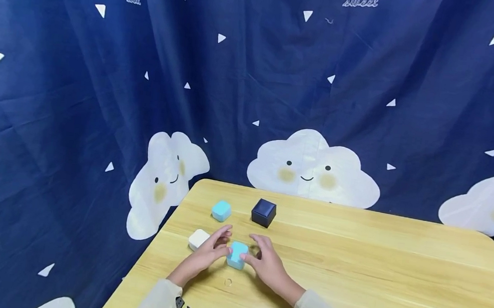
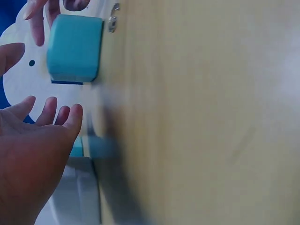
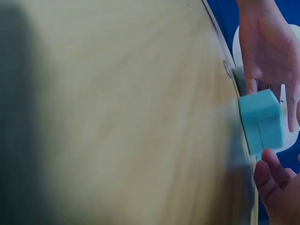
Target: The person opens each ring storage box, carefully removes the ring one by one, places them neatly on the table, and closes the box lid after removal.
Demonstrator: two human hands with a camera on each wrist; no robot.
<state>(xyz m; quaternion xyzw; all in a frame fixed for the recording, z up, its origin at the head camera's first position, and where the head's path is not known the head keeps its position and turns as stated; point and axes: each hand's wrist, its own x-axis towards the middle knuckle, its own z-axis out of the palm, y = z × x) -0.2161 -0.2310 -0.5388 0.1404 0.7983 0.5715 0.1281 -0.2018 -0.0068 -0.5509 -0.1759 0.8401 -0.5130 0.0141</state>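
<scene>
Between the two hands a small turquoise box (image 1: 237,256) with rounded edges sits on the wooden table. My left hand (image 1: 208,253) is at its left side, fingers loosely bent and spread; in the left wrist view its fingertips (image 2: 75,115) stand apart from the box. On the other side is my right hand (image 1: 266,264), relaxed, with the thumb tip right at the box's edge in the head view. A thin silvery ring (image 1: 228,282) lies on the table just in front of the box. Seen from the right wrist, the box (image 3: 261,122) shows a seam along its side.
Behind the left hand is a white box (image 1: 198,239), partly hidden by it. Farther back stand another turquoise box (image 1: 221,211) and a dark navy box (image 1: 264,212). The wooden table (image 1: 375,268) stretches to the right. A blue curtain (image 1: 246,73) with clouds hangs behind.
</scene>
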